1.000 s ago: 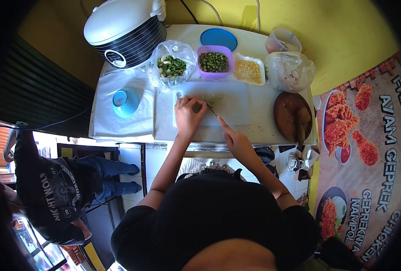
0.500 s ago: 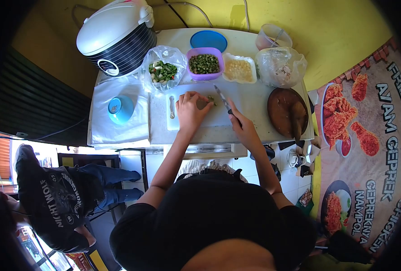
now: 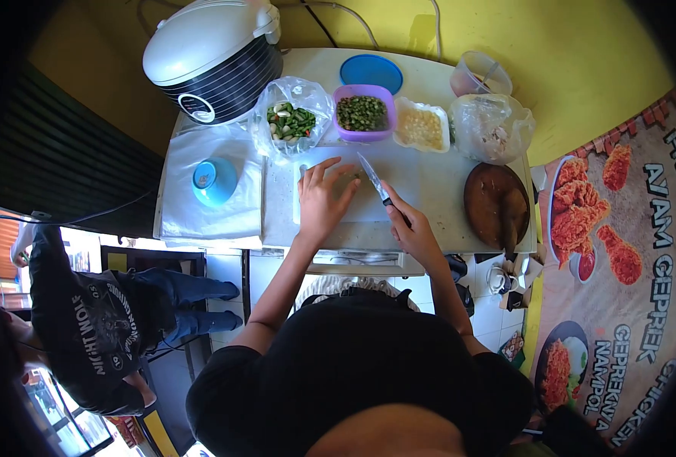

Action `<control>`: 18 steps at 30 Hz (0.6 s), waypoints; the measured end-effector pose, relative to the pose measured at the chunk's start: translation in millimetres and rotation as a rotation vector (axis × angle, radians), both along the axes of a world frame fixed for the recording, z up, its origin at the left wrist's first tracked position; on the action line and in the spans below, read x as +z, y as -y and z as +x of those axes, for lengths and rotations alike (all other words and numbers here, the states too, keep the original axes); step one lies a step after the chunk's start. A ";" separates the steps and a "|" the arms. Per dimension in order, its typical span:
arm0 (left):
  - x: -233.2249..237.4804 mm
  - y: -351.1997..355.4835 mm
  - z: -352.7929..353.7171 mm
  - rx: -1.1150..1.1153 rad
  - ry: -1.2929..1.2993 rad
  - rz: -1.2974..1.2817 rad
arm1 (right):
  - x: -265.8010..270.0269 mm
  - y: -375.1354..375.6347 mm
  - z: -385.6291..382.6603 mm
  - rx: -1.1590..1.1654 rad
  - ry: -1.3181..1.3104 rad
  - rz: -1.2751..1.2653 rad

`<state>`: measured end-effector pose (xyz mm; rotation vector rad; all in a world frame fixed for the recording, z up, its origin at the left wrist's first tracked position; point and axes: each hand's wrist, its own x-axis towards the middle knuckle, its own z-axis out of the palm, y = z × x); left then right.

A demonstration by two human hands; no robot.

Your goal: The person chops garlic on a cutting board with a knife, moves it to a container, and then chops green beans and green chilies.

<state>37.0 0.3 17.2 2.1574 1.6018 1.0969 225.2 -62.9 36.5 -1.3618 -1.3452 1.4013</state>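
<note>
My left hand [image 3: 323, 202] hovers over or rests on the white cutting board [image 3: 399, 171], its fingers spread with nothing gripped. My right hand [image 3: 416, 230] is wrapped round the black handle of a kitchen knife [image 3: 371, 174], whose blade points up and left across the board. Small green bits near my left fingertips are too fine to make out. Just beyond the board stands a purple container [image 3: 365, 135] of chopped green vegetable pieces. To its left, a clear plastic bag [image 3: 323, 103] holds green chillies and pale cloves.
A white tray [image 3: 446, 137] of pale pieces and a knotted plastic bag [image 3: 498, 126] stand at the back right. A stone mortar [image 3: 479, 198] with pestle sits right. Left are a blue bowl [image 3: 215, 183] and rice cooker [image 3: 216, 68]. Another person [image 3: 102, 327] stands lower left.
My left fingers have opened and spread, and the green pieces beside them no longer show on the board. The knife stays in my right hand. The whole view has shifted slightly.
</note>
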 end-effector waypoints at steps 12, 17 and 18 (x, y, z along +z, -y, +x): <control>39.7 -78.1 -98.3 0.142 -0.037 0.136 | 1.8 -20.4 8.5 0.067 0.130 0.043; 29.9 -100.0 -99.1 0.103 -0.347 0.050 | 3.5 -24.1 6.8 0.109 0.168 0.020; 29.0 -103.1 -98.2 0.095 -0.388 0.018 | 0.9 -24.4 5.7 0.108 0.169 0.021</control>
